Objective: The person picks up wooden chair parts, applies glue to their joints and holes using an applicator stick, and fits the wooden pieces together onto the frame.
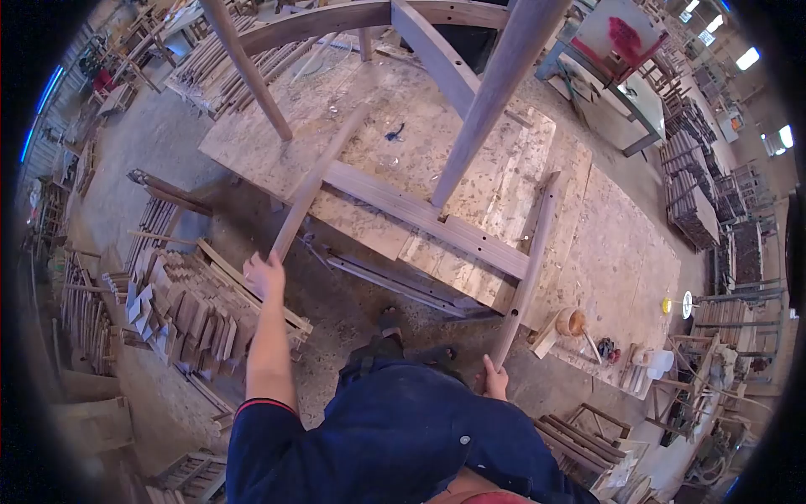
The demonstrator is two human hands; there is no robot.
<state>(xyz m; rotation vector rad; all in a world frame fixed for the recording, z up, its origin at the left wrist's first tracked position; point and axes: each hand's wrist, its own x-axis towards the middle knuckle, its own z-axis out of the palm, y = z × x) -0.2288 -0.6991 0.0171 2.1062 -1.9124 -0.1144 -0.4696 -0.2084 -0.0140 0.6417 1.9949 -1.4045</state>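
A navy shirt (395,437) filled the foreground as I stood at the edge of a workbench (621,252), both hands closed on an H-shaped wooden frame (457,235) that lay straight ahead, its far part over the bench and its near ends jutting past the edge toward me. My left hand (266,275), at the end of an outstretched arm, gripped the near end of the left rail (306,197); my right hand (494,380), the closer to my body, gripped that of the right rail (531,260). The two rails ran lengthwise away from me, and the crossbar (382,200) joined them between, slanting so that its right end sat nearer me than its left. A thick post (491,118) of a larger wooden assembly slanted down to the crossbar's far edge; whether the two touched, I could not tell. A brown pot (573,322) stood to the right, beyond the right rail.
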